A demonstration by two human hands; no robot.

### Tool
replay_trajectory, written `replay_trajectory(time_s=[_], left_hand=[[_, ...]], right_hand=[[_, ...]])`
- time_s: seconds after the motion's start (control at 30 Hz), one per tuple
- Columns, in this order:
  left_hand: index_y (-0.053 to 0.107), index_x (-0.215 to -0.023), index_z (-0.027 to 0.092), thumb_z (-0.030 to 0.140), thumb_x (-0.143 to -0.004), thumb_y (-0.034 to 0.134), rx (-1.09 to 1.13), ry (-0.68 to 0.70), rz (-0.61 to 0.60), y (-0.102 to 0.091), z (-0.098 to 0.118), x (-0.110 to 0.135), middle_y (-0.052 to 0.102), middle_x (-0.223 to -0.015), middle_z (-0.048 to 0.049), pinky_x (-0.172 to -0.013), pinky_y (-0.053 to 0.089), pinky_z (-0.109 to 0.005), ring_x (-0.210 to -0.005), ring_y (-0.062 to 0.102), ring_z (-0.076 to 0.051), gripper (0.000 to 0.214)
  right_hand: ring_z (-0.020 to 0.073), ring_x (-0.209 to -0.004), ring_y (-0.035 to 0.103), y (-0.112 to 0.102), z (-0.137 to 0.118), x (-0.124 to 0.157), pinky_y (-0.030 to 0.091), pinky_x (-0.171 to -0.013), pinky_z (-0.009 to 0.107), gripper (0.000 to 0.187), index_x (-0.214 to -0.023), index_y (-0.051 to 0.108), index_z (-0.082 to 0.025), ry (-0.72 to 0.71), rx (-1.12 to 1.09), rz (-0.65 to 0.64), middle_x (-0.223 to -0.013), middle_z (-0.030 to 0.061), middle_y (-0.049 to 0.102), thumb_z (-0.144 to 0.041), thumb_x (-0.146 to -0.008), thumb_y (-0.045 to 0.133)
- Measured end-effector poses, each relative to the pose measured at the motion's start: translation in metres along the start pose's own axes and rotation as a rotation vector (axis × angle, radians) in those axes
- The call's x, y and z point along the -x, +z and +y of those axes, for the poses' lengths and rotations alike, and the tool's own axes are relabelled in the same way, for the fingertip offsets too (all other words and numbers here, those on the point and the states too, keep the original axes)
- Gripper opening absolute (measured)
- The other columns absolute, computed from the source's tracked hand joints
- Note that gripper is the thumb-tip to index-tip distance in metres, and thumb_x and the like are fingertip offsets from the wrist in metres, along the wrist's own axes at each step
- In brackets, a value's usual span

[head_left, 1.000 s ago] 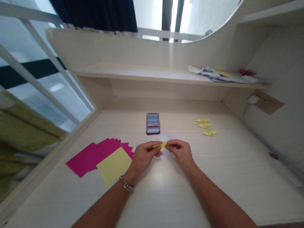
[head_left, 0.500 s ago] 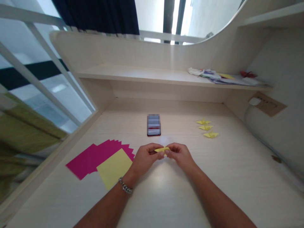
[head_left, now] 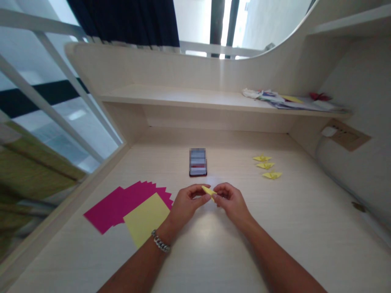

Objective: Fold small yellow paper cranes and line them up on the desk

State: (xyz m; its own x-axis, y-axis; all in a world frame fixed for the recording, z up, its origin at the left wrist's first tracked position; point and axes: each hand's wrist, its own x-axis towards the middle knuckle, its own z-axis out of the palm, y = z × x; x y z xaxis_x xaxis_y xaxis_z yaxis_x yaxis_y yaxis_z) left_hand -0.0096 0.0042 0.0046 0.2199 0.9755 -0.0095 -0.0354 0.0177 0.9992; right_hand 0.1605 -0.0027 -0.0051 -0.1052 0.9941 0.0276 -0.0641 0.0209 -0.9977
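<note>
A small folded piece of yellow paper (head_left: 209, 190) is pinched between my two hands just above the pale wooden desk (head_left: 275, 228). My left hand (head_left: 185, 204), with a metal bracelet on its wrist, grips its left end with closed fingers. My right hand (head_left: 231, 200) pinches the right end. Three finished yellow folded figures (head_left: 266, 166) lie in a row to the right, well apart from my hands. A flat yellow sheet (head_left: 146, 218) rests on a fan of magenta sheets (head_left: 122, 199) to the left.
A phone (head_left: 198, 162) lies flat beyond my hands. The shelf (head_left: 183, 97) above the desk carries loose papers (head_left: 293, 101) at its right end. A socket plate (head_left: 345, 134) is on the right wall. White railings (head_left: 55, 110) border the left side.
The yellow paper has turned from lying level between my fingertips to tilting, its left end raised. Both hands stayed close together in nearly the same place.
</note>
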Motion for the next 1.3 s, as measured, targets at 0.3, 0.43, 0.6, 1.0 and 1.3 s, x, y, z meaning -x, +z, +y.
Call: replay_trajectory(time_s=[0.3,0.43,0.6,1.0,1.3], left_hand=[[0.056,-0.095,0.017,0.021,-0.065,0.077,0.325,-0.079,0.05,0.0068,-0.003,0.0006,0.068,-0.079,-0.0018,-0.069,0.053,-0.029,-0.071,0.064,-0.014,0.037],[0.054,-0.08,0.016,0.02,-0.066,0.076,0.324,-0.037,0.032,0.006,-0.0037,0.0002,0.067,-0.073,-0.0011,-0.066,0.05,-0.024,-0.067,0.062,-0.011,0.027],[0.051,-0.08,0.017,0.02,-0.067,0.076,0.31,-0.021,0.1,0.0053,-0.0048,-0.0014,0.068,-0.075,-0.0009,-0.063,0.048,-0.022,-0.067,0.062,-0.011,0.027],[0.065,-0.073,0.014,0.027,-0.068,0.075,0.157,-0.053,0.049,0.0081,0.0042,0.0022,0.065,-0.07,-0.0008,-0.065,0.051,-0.026,-0.065,0.06,-0.012,0.017],[0.07,-0.079,0.014,0.027,-0.071,0.07,0.164,-0.045,0.005,0.0044,0.0047,0.0013,0.07,-0.077,-0.0051,-0.072,0.05,-0.031,-0.072,0.063,-0.017,0.015]], right_hand=[[0.0133,-0.062,0.057,0.005,0.0015,0.0012,0.05,-0.056,0.026,0.013,-0.075,0.068,-0.018,0.011,-0.066,0.022,-0.071,0.0012,0.064,-0.027,-0.066,0.071],[0.0138,-0.063,0.059,0.0053,0.0,0.002,0.052,-0.061,0.029,0.017,-0.079,0.07,-0.018,0.052,-0.126,-0.007,-0.072,0.002,0.066,-0.031,-0.067,0.071],[0.0139,-0.063,0.059,0.0066,-0.0049,0.0032,0.052,-0.062,0.029,0.021,-0.079,0.071,-0.017,0.067,-0.177,-0.019,-0.072,0.0026,0.067,-0.033,-0.066,0.074],[0.0131,-0.064,0.06,0.0051,-0.0032,0.0041,0.051,-0.063,0.028,0.024,-0.083,0.073,-0.018,0.082,-0.199,-0.055,-0.076,0.0029,0.069,-0.032,-0.064,0.077],[0.015,-0.066,0.062,0.0045,-0.0028,0.0027,0.052,-0.067,0.031,0.023,-0.082,0.072,-0.016,0.138,-0.236,0.001,-0.078,0.0051,0.07,-0.033,-0.067,0.072]])
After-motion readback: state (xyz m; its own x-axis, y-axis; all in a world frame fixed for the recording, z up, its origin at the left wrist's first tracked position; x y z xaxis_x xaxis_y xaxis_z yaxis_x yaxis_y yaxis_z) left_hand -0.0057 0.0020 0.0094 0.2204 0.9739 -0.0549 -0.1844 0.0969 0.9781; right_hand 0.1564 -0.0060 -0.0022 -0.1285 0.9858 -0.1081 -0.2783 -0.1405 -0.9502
